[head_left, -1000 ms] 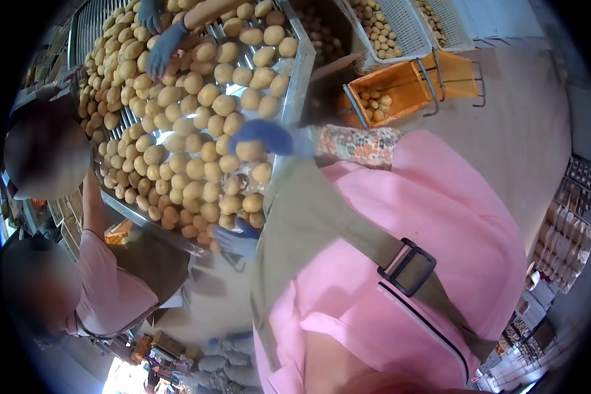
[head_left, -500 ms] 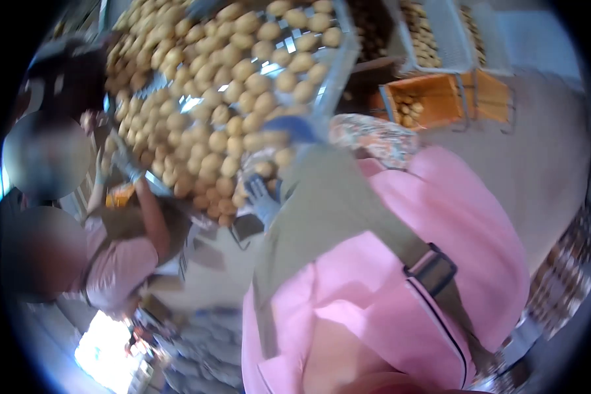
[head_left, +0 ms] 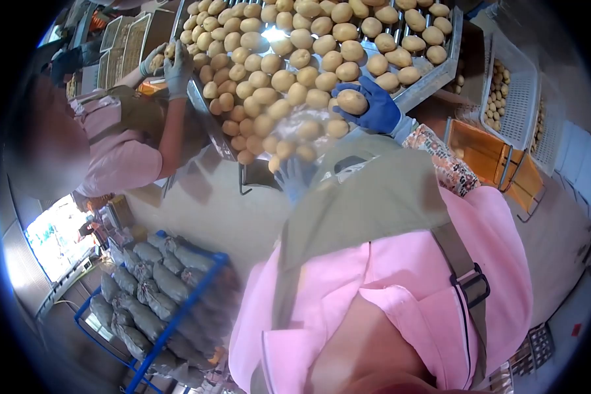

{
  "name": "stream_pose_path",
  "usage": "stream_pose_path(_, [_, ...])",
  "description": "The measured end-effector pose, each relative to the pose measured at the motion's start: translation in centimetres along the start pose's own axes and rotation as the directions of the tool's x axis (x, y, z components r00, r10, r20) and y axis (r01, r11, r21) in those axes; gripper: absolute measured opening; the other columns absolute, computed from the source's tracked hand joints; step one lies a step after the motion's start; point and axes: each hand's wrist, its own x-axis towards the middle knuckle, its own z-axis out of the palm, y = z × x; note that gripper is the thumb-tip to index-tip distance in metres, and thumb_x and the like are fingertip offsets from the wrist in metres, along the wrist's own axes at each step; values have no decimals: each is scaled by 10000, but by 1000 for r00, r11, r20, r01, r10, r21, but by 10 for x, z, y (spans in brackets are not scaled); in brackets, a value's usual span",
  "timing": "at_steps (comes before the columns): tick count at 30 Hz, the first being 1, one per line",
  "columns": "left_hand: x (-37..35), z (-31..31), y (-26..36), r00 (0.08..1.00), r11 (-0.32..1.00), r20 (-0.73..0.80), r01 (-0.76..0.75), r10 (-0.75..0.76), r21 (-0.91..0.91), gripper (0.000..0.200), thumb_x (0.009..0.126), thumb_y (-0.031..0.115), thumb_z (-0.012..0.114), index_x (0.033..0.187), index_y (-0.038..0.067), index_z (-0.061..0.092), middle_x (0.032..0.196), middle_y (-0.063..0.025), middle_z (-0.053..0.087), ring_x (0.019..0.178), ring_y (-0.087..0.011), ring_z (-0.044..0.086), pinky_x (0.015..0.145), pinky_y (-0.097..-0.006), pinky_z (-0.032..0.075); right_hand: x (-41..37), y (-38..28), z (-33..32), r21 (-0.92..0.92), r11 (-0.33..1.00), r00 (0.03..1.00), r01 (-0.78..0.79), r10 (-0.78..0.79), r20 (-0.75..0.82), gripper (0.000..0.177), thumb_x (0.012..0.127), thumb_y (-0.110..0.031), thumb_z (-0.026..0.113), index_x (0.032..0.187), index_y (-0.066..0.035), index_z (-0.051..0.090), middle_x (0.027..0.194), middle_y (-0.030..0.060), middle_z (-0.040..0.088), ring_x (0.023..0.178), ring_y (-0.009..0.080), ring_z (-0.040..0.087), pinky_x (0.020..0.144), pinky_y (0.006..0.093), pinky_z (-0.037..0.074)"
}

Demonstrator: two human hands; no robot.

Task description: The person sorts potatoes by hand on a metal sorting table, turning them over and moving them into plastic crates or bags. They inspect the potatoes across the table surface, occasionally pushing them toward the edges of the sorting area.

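My right hand (head_left: 378, 108), in a blue glove below a floral sleeve, has its fingers around one potato (head_left: 352, 102) at the near right side of the sorting table (head_left: 433, 85). Many loose potatoes (head_left: 283, 81) cover the table's metal rollers. At the near edge my left hand (head_left: 296, 178), in a grey glove, is slightly blurred. Its fingers are spread and point toward the potatoes, right beside a few at the edge (head_left: 285, 150).
To the left, a co-worker's gloved hands (head_left: 176, 73) hold potatoes. White crates (head_left: 511, 98) with potatoes and orange bins (head_left: 474, 150) stand at right. A blue-framed rack (head_left: 189, 303) of filled grey bags (head_left: 157, 299) is at lower left.
The view has swung left, bringing the bag rack into clearer sight. My right hand, blurred over the potatoes before, now shows a potato in its grip. My left hand stays near the table edge.
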Motion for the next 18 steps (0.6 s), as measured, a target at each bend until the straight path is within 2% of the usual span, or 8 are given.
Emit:
stream_pose_path(3, [41, -43, 39, 982, 992, -160, 84, -98, -96, 461, 866, 324, 614, 1265, 101, 556, 1372, -176, 462, 1288, -375, 395, 1044, -555, 262, -6, 19, 3, 312, 944, 987, -103, 58, 149, 438, 842, -100, 704, 1238, -29, 532, 1165, 65, 608, 1048, 167, 593, 903, 313, 489])
stream_pose_path(4, [60, -65, 52, 982, 999, -190, -23, 14, -46, 473, 865, 303, 615, 1274, 77, 538, 1348, -223, 461, 1261, -384, 411, 1039, -528, 272, -4, 6, 1, 707, 565, 901, -426, 338, 273, 383, 850, -42, 668, 1220, -31, 566, 1121, 68, 622, 1006, 157, 602, 867, 303, 504])
stream_pose_path(10, [126, -8, 20, 970, 742, -69, 132, -233, -657, 455, 885, 268, 579, 1273, 35, 527, 1335, -223, 477, 1251, -386, 420, 1049, -504, 300, -9, -10, -28, 194, 978, 990, -79, 55, 127, 240, 906, -107, 578, 1132, -27, 590, 1100, 77, 629, 951, 173, 616, 820, 292, 513])
stream_pose_path(12, [134, 0, 15, 915, 342, 389, 400, -105, -850, 600, 768, 292, 666, 1261, 13, 468, 1205, -202, 500, 1165, -373, 446, 972, -454, 373, -23, 8, -49, 163, 978, 991, -130, 133, -11, 238, 886, -104, 601, 1108, -22, 589, 1098, 79, 634, 939, 181, 623, 812, 294, 512])
stream_pose_path(15, [120, -31, 34, 970, 959, 213, -58, 120, -276, 542, 895, 397, 533, 1340, 90, 483, 1393, -177, 445, 1322, -380, 346, 1102, -513, 205, -59, 23, -94, 824, 528, 841, -206, 526, -126, 330, 782, -77, 716, 1078, -3, 590, 1041, 82, 668, 897, 199, 645, 808, 302, 507])
stream_pose_path(16, [115, -67, 52, 923, 980, 353, -94, 152, -175, 585, 888, 424, 531, 1382, 124, 441, 1458, -139, 376, 1376, -386, 246, 1112, -541, 172, -74, 23, -103, 128, 977, 863, -169, 209, -461, 325, 791, -131, 716, 1063, 4, 601, 1014, 87, 678, 881, 200, 650, 802, 304, 508])
stream_pose_path(17, [107, -68, 53, 923, 978, 349, -100, 160, -184, 585, 888, 424, 531, 1382, 124, 441, 1458, -139, 376, 1376, -386, 246, 1112, -541, 172, -90, 27, -113, -664, 737, 866, -122, -248, -435, 334, 799, -185, 716, 1048, 11, 611, 986, 92, 688, 866, 201, 655, 796, 306, 510])
stream_pose_path(18, [100, -63, 50, 930, 991, 351, -69, 104, -110, 591, 888, 414, 533, 1395, 131, 426, 1478, -125, 346, 1388, -391, 211, 1112, -552, 165, -126, 55, -137, -777, 589, 882, -221, -220, -418, 266, 834, -212, 643, 1022, -24, 634, 961, 96, 681, 851, 230, 646, 761, 337, 509])
